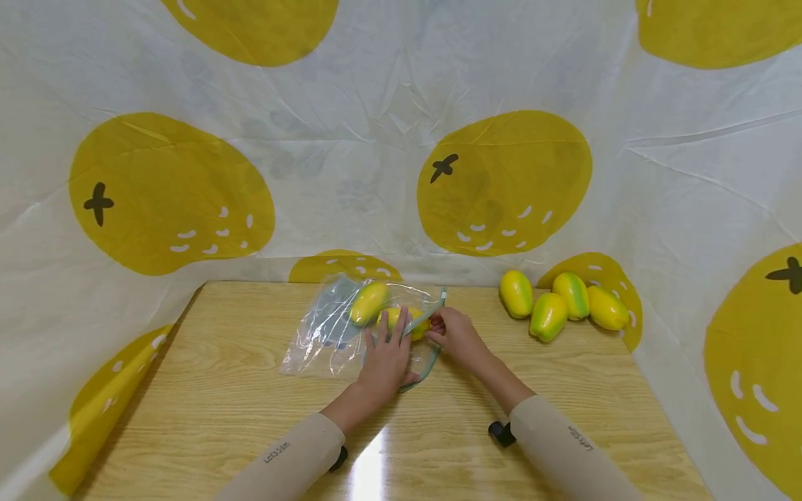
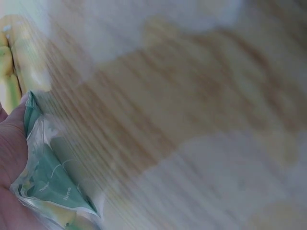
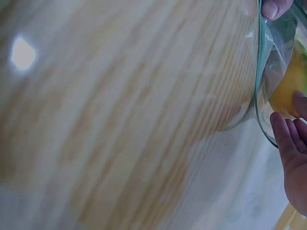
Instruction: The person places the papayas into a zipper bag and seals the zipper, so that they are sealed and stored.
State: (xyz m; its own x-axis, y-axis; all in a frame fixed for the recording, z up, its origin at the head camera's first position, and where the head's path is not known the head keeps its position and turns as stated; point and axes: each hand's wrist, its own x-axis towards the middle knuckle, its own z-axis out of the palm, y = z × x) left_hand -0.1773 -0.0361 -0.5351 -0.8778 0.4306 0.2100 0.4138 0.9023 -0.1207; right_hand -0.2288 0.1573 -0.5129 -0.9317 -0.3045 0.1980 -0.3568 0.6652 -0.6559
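Observation:
A clear zip bag (image 1: 313, 351) with a green rim and a grey-green printed panel lies flat on the wooden table. One yellow-green mango (image 1: 370, 303) is inside it. A second mango (image 1: 421, 327) lies at the bag's mouth, partly hidden by fingers. My left hand (image 1: 385, 358) holds the bag by its mouth, fingers spread over the upper layer and thumb at the rim; in the right wrist view that thumb (image 3: 271, 8) sits on the green edge. At the mouth, my right hand (image 1: 460, 337) grips the second mango's right end between thumb and fingers.
Several more mangoes (image 1: 549, 316) stand grouped at the table's back right. The wooden table (image 1: 250, 417) ends at a white cloth (image 1: 344, 174) with large yellow fruit prints, which hangs behind and along both sides.

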